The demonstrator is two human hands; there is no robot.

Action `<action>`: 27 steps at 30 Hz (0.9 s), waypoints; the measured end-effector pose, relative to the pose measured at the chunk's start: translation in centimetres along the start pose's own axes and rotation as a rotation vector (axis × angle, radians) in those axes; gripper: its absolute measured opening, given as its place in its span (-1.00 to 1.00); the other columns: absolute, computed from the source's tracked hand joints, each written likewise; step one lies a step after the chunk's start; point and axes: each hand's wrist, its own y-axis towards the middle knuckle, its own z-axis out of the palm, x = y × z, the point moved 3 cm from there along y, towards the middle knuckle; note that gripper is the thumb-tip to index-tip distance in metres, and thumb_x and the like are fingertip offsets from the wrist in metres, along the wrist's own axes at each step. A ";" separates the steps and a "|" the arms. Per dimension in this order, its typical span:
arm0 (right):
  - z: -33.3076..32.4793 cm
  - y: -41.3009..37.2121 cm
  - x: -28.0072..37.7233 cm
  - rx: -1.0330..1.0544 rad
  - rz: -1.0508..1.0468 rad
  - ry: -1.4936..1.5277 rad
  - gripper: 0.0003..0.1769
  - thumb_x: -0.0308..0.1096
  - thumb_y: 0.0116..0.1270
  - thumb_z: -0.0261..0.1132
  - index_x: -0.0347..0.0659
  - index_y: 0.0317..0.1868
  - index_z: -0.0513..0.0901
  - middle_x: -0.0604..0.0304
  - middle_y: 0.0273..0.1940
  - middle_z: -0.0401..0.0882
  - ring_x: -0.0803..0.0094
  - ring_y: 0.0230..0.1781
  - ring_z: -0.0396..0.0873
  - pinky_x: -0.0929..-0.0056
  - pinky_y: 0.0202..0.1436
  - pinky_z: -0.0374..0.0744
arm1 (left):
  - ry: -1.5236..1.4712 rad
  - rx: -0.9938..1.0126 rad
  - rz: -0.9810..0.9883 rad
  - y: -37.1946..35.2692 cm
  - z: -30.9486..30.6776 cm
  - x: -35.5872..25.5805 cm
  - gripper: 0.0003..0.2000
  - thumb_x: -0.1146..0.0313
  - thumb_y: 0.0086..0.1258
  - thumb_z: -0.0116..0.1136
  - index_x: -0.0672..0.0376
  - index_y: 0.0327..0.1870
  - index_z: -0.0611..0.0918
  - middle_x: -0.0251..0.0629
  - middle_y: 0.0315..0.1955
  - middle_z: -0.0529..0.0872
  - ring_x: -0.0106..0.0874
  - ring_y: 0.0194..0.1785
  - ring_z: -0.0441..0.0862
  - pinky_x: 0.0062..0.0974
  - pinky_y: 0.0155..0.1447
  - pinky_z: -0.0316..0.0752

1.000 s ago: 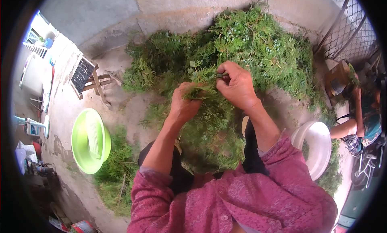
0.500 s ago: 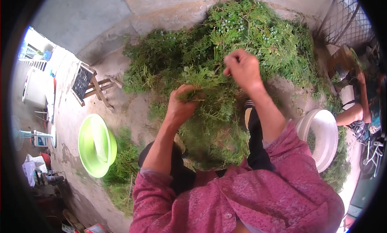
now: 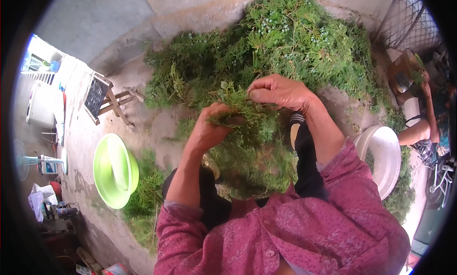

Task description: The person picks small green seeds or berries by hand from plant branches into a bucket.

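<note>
Leafy evergreen sprigs (image 3: pixel 238 103) stick up from my left hand (image 3: pixel 212 125), whose fingers are wrapped round their stems. My right hand (image 3: pixel 283 93) is beside it, thumb and fingers pinched together at the sprigs' right edge. What exactly lies between those fingertips is too small to make out. Beyond both hands rises a large heap of evergreen branches (image 3: pixel 304 41) dotted with pale bluish berries. More cut greenery (image 3: pixel 262 165) lies below my hands, between my legs.
A lime-green basin (image 3: pixel 101 172) stands on the left, with loose greenery (image 3: pixel 145 189) beside it. To the right is a white tub (image 3: pixel 391 163). A wooden stool (image 3: pixel 112 103) lies tipped near the wall. At far right, another person's arm (image 3: pixel 431 108) reaches near a cardboard box (image 3: pixel 400 70).
My right hand has come down and left from above the heap to the sprigs in my left hand. My left hand has barely moved. The other person's hand now has greenery by it.
</note>
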 end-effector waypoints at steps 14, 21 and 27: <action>1.0 0.0 0.0 0.090 -0.069 0.312 -0.81 -0.42 0.03 0.26 -0.22 -0.29 0.57 0.33 -0.43 0.53 0.63 -0.48 0.43 0.64 -0.50 0.38 | 0.047 0.011 -0.008 -0.1 0.0 0.1 -0.82 0.45 0.10 0.27 0.26 -0.27 0.62 -0.33 -0.39 0.60 -0.56 -0.31 0.52 -0.57 -0.22 0.43; 0.4 1.3 -1.3 -0.075 -0.020 0.415 -0.82 -0.45 0.02 0.28 -0.16 -0.30 0.54 0.40 -0.45 0.49 0.75 -0.53 0.36 0.75 -0.60 0.23 | -0.191 0.000 -0.133 0.1 0.4 0.1 -0.86 0.50 0.14 0.22 0.26 -0.27 0.61 -0.43 -0.41 0.62 -0.65 -0.32 0.48 -0.62 -0.22 0.43; 0.8 3.1 -3.0 -0.245 -0.043 0.414 -0.84 -0.44 0.01 0.27 -0.17 -0.34 0.54 0.37 -0.48 0.47 0.69 -0.57 0.33 0.70 -0.62 0.22 | -0.328 -0.022 -0.195 0.1 0.5 0.5 -0.87 0.52 0.14 0.21 0.28 -0.29 0.60 -0.43 -0.42 0.62 -0.65 -0.34 0.49 -0.64 -0.23 0.44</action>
